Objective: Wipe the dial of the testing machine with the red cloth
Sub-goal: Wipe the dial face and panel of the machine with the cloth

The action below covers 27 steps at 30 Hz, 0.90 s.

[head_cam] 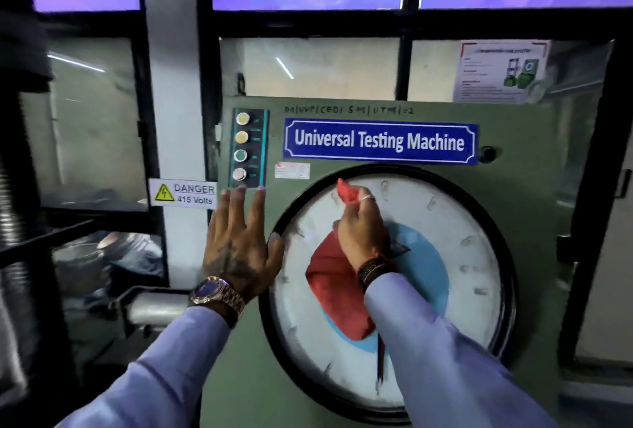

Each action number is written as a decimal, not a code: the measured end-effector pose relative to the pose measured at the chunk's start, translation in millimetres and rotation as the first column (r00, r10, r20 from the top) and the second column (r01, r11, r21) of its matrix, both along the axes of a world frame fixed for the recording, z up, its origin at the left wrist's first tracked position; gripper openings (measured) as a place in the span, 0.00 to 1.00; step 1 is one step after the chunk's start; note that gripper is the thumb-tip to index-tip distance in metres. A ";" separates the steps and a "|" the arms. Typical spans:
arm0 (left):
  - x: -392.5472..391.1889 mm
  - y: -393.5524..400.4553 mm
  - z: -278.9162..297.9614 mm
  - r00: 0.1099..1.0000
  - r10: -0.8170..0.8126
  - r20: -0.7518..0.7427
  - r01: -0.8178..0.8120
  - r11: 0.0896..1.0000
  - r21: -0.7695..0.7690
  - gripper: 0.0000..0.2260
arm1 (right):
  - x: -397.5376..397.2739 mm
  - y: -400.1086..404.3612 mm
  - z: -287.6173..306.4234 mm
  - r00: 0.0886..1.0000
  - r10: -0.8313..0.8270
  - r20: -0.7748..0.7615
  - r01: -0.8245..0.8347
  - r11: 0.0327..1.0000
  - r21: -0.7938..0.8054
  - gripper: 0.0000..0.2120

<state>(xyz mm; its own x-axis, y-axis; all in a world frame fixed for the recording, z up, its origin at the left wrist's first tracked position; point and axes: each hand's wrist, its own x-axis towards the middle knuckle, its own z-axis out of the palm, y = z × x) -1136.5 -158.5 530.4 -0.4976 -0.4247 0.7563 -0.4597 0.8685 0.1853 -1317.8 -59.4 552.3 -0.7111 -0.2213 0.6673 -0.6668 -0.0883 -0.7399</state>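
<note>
The big round dial [455, 249] has a white face, a blue centre and a black rim, and sits in the green front of the testing machine [527, 188]. My right hand [361, 227] presses against the upper left of the dial face, shut on the red cloth [334, 285]. One corner of the cloth pokes out above my fingers and the rest hangs below my wrist over the dial. My left hand [236, 239] lies flat, fingers spread, on the green panel just left of the dial rim, its thumb touching the rim.
A column of round buttons [242, 147] sits above my left fingers. A blue "Universal Testing Machine" plate [379, 140] is above the dial. A "DANGER 415 Volts" sign [183, 193] hangs at the left. Black window frames and glass stand behind; a metal cylinder [154, 307] lies lower left.
</note>
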 end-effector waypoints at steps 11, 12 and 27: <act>18.0 48.8 16.5 0.987 0.158 0.039 -0.150 0.976 -0.157 0.42 | 9.6 82.6 13.4 0.956 0.090 0.280 -0.056 0.990 -0.126 0.10; 27.1 47.3 14.5 0.982 0.185 0.038 -0.177 0.972 -0.155 0.42 | 15.5 82.1 10.6 0.931 0.173 0.322 -0.118 0.976 -0.184 0.12; 370.3 21.0 -134.5 0.743 0.641 0.189 -0.656 0.755 0.019 0.39 | 309.6 -59.9 -126.7 0.295 0.728 0.619 -0.683 0.614 -0.396 0.13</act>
